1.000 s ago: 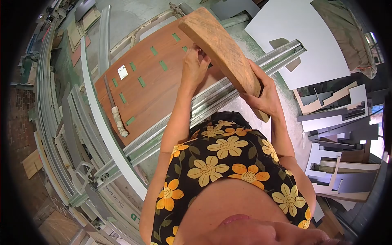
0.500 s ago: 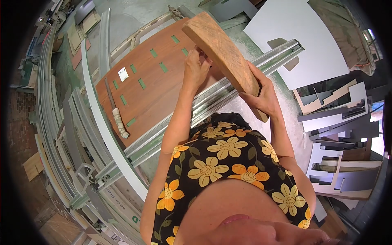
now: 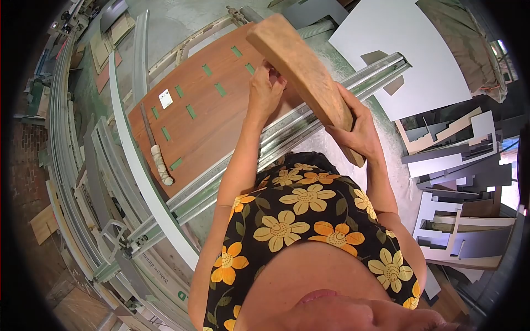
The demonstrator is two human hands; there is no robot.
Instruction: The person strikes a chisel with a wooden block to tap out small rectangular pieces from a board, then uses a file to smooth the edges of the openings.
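A thick wooden block, long and rounded at its ends, is held up at a slant in front of me. My right hand grips its lower right part, with the thumb on the near side and the fingers around the far edge. Close against the block's left edge is my left hand, its fingers curled and partly hidden. What those fingers hold, if anything, I cannot make out. Below lies a reddish-brown wood panel with several green strips and a white label on it.
A metal rail runs diagonally under my arms. On the panel's left lies a rod with a wrapped handle. A white sheet is at upper right, above stacked offcuts. Long metal profiles line the left side.
The block has tilted slightly in my hands, and its upper surface is blurred by motion. Both hands stay in nearly the same place.
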